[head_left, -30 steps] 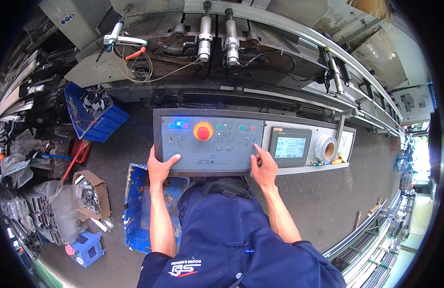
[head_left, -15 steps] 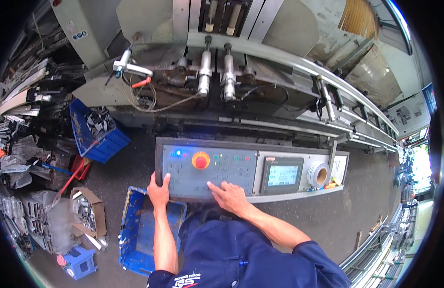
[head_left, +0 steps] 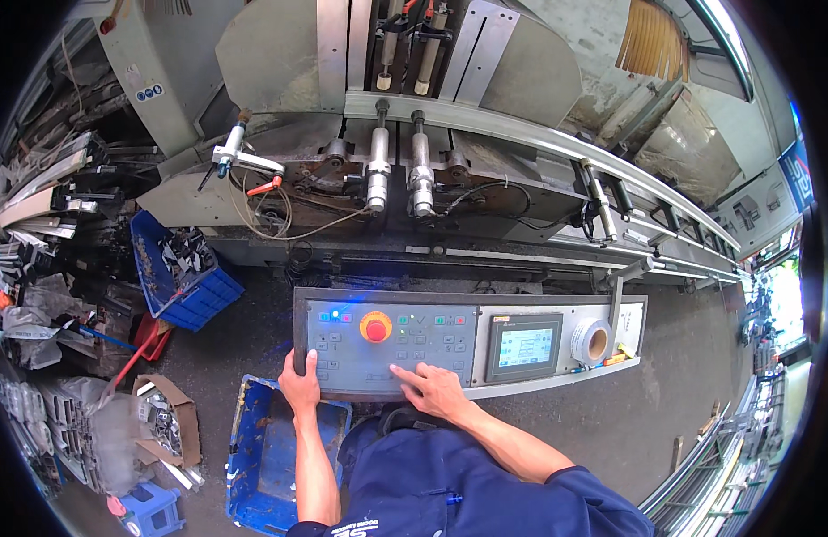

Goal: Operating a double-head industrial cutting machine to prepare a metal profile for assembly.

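A grey control panel point(head_left: 351, 353) stands in front of me, with a red emergency stop button point(head_left: 376, 329) on a yellow ring and a lit touchscreen point(head_left: 525, 346). My left hand point(head_left: 299, 387) is closed around the panel's lower left edge, thumb on the front. Stretched-out fingers show on my right hand point(head_left: 432, 389), which holds nothing. Its index fingertip is at the small keys in the panel's lower middle; whether a key is pressed down cannot be seen. Beyond the panel, two upright metal clamp cylinders point(head_left: 378, 170) face a long aluminium profile point(head_left: 512, 125) on the machine.
A roll of tape point(head_left: 590, 341) sits at the panel's right end. A blue crate point(head_left: 275, 452) stands on the floor below the panel. Further left are a blue bin of metal offcuts point(head_left: 195, 291), a cardboard box of scraps point(head_left: 163, 416) and a small blue stool point(head_left: 150, 510).
The view has tilted upward, so the machine and panel sit lower in the picture. Both hands keep nearly the same places on the panel.
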Demonstrator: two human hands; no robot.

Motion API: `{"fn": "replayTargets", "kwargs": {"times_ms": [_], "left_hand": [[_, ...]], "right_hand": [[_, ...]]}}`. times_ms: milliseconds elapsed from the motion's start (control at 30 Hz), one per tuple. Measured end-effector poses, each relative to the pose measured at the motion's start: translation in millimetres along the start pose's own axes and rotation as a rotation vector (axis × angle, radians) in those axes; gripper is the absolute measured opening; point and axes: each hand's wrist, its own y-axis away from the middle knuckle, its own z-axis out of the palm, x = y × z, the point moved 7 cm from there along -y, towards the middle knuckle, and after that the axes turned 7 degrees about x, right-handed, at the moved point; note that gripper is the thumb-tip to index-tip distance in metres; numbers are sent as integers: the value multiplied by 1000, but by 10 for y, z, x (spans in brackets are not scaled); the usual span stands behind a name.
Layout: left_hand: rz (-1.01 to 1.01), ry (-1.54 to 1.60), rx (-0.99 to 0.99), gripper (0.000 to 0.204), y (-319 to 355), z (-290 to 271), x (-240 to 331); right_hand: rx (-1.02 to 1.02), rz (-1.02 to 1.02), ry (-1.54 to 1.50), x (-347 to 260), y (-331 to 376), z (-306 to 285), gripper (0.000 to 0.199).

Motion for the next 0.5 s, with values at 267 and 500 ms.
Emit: {"fn": "replayTargets", "kwargs": {"times_ms": [267,500], "left_hand": [[-10,4,-9,55,12,-10,-57],[-24,-18,-33,53,7,32,-24]], "right_hand": [[2,7,-2,14,24,1,59],[-10,51,-63,71,0,-118,54]]}}
